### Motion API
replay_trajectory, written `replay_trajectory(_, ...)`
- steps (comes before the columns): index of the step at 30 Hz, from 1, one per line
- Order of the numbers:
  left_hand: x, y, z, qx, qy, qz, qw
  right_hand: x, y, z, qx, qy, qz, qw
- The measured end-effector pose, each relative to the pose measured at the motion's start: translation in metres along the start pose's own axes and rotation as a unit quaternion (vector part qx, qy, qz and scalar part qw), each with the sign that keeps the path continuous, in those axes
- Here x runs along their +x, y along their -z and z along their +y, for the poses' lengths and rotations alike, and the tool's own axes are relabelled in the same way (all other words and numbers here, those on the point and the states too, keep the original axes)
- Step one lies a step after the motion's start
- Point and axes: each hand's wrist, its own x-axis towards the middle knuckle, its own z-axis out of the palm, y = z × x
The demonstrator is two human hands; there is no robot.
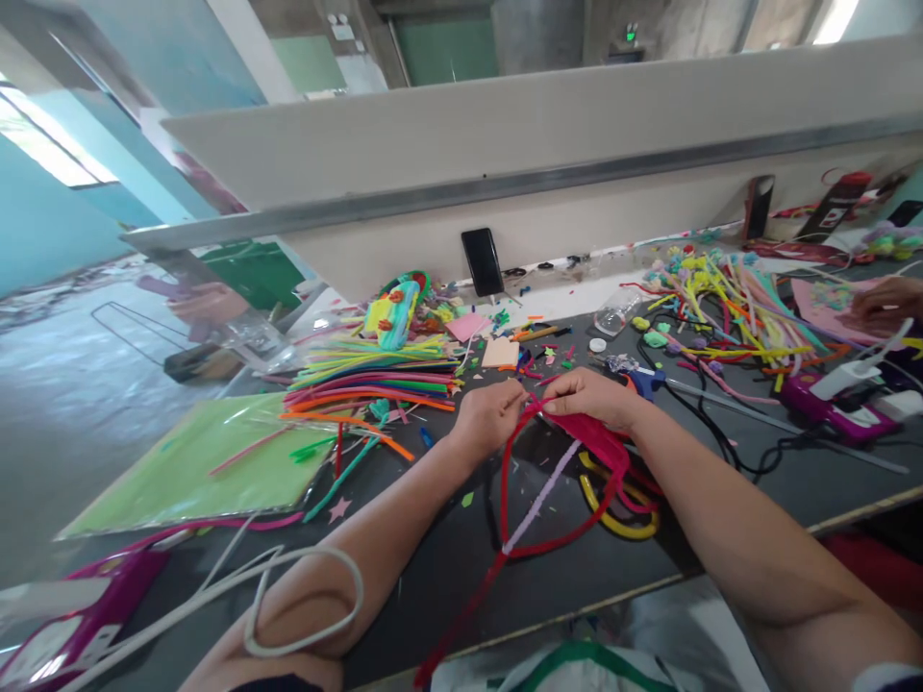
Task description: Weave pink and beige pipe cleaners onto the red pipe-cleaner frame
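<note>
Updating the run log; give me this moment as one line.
left hand: gripping red loop | right hand: gripping same loop | lilac strip: within loop | phone: leaning on partition

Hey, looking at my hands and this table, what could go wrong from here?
The white cable loops across your left forearm in this view, so it might snag. The blue glue gun lies close to your right hand; it could burn you if hot, which I can't tell. The red loop's tail reaches the table's near edge and might catch on something.
</note>
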Motion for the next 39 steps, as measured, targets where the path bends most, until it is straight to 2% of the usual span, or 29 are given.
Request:
replay_trajectory(3,-0.001,-0.001,-0.003,0.005,-0.004,-0.019,1.0,0.002,-0.001,0.001,-0.025,-0.005,-0.01,1.0)
replay_trajectory(6,-0.001,0.001,-0.007,-0.035,-0.022,-0.058,0.997,0.003,-0.004,0.001,-0.058,-0.017,-0.039,0.997)
replay_trajectory(8,-0.001,0.004,-0.009,-0.068,-0.025,-0.061,0.996,0.003,-0.006,0.001,-0.067,-0.019,-0.046,0.996)
replay_trajectory(15,0.001,0.016,-0.012,-0.108,-0.039,-0.054,0.992,0.004,-0.009,0.0,-0.08,0.005,-0.005,0.997)
replay_trajectory(18,0.001,0.015,-0.017,-0.066,-0.077,-0.062,0.993,0.004,-0.009,0.0,-0.097,0.015,-0.001,0.995)
replay_trajectory(22,0.0,0.017,-0.024,0.049,-0.136,-0.097,0.985,0.005,-0.009,0.001,-0.109,0.011,0.001,0.994)
replay_trajectory(25,0.0,0.022,-0.021,0.138,-0.138,-0.142,0.971,0.006,-0.009,0.004,-0.113,0.017,-0.011,0.993)
replay_trajectory(27,0.0,0.024,-0.016,0.163,-0.134,-0.153,0.965,0.008,-0.008,0.005,-0.119,0.023,-0.024,0.992)
replay_trajectory(32,-0.003,0.022,-0.008,0.158,-0.133,-0.118,0.971,0.009,-0.006,0.006,-0.108,0.03,-0.032,0.993)
replay_trajectory(39,-0.007,0.016,-0.004,0.129,-0.101,-0.065,0.984,0.01,-0.013,0.007,-0.009,-0.019,0.018,1.0)
